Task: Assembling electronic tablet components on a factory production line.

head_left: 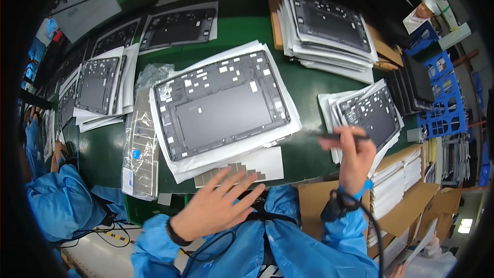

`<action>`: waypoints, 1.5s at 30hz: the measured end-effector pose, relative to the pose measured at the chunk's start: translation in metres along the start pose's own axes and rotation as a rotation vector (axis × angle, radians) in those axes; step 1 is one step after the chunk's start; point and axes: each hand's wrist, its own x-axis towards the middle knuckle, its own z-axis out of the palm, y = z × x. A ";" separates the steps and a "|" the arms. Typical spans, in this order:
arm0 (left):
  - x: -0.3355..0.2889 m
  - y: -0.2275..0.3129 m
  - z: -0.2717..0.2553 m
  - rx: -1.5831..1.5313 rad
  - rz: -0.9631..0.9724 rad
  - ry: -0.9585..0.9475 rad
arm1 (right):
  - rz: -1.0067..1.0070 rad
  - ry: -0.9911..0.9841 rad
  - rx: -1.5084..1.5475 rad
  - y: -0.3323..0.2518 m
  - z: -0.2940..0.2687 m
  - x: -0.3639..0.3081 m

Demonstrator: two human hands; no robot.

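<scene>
My left hand (218,206) is open, its fingers spread over the near edge of a sheet of grey-brown stickers (234,169) on a white backing. My right hand (355,157) is closed round a dark, slim, pen-like tool (333,136), which is blurred, so its exact kind is unclear. Between the hands and farther off lies a black tablet housing (221,105) with many small white pads. It rests on a stack of white foam sheets (293,118). Neither hand touches the housing.
Beside the stack, a clear plastic bag (141,149) holds more sticker sheets and a blue round piece. Further housings on foam stand at back right (329,20), right (373,116) and left (98,85). A blue crate (442,98) is at far right. A co-worker's blue sleeve (64,195) shows at left.
</scene>
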 end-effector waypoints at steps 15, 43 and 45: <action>0.141 -0.150 -0.056 0.278 0.012 0.144 | 0.048 -0.243 0.324 0.044 0.093 0.154; 0.155 -0.159 -0.049 0.307 0.014 0.142 | 0.015 -0.233 0.236 0.047 0.096 0.156; 0.157 -0.160 -0.047 0.316 0.028 0.156 | -0.006 -0.218 0.208 0.042 0.095 0.154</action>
